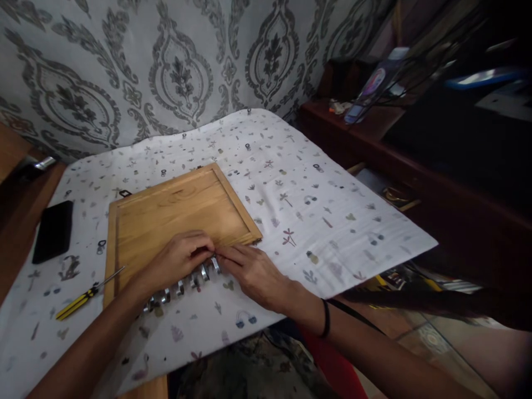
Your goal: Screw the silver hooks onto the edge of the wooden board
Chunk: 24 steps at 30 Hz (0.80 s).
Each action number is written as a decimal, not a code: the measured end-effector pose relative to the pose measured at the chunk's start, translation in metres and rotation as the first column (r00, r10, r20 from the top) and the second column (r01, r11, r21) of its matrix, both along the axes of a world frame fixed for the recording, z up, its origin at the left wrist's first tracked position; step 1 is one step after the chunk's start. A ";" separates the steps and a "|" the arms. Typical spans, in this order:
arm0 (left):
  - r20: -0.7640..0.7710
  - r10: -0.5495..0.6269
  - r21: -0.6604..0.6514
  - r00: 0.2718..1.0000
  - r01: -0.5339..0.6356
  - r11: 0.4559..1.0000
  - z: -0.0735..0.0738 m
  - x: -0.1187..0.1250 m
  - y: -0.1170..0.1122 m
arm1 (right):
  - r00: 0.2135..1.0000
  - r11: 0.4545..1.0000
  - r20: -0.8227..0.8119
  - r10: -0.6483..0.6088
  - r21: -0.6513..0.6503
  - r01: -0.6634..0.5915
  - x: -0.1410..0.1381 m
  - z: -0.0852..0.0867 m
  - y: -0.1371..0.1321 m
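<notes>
A framed wooden board (pixel 183 205) lies on the table, with a row of silver metal hooks (pixel 193 281) along its near edge. Above the right end of that row, my left hand (pixel 178 256) has its thumb and fingertips closed together. My right hand (pixel 254 276) comes in from the right, its fingertips pinched and meeting those of the left. Whatever sits between the fingertips is too small or hidden to name. A yellow-and-black screwdriver (pixel 83 298) rests left of the board, its tip over the board's left edge.
A black phone (pixel 53 231) lies on the white patterned tablecloth (pixel 291 194) at the left. Behind the table hangs a grey patterned curtain (pixel 183 77). To the right, a dark red desk (pixel 353 133) carries a clear bottle (pixel 374 88) and cables. A drawer (pixel 384 185) stands partly open.
</notes>
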<state>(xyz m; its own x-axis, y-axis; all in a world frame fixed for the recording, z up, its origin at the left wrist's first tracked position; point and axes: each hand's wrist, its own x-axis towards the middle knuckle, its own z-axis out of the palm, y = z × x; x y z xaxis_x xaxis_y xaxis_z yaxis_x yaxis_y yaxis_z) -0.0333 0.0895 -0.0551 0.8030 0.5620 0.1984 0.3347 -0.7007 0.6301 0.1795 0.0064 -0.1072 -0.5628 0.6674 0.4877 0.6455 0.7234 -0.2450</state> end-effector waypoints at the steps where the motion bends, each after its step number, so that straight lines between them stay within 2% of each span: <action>1: -0.002 0.002 -0.008 1.000 -0.002 1.000 0.000 0.000 0.000 | 1.000 1.000 -0.004 -0.004 -0.005 0.004 0.000 0.000 0.000; 10: 0.014 -0.024 -0.009 1.000 0.024 1.000 -0.002 0.000 0.004 | 0.999 0.999 -0.038 -0.023 -0.042 0.021 -0.001 0.002 -0.001; 18: -0.100 -0.154 0.132 0.983 0.166 0.977 0.007 -0.001 0.003 | 0.999 1.000 -0.031 0.007 0.019 -0.007 0.001 0.004 0.000; 21: -0.104 -0.134 0.119 0.986 0.146 0.982 0.006 -0.002 0.003 | 1.000 1.000 -0.014 -0.009 0.015 0.009 0.000 0.004 0.000; 24: -0.081 -0.063 0.087 0.995 0.070 0.994 0.004 -0.005 0.001 | 1.000 1.000 0.012 -0.019 -0.018 0.019 -0.001 0.003 0.000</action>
<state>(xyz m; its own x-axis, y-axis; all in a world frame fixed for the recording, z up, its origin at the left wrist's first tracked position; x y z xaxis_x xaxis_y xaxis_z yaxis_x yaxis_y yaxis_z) -0.0379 0.0903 -0.0511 0.8531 0.4895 0.1807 0.3311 -0.7755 0.5376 0.1786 0.0067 -0.1045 -0.5558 0.6864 0.4690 0.6620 0.7067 -0.2497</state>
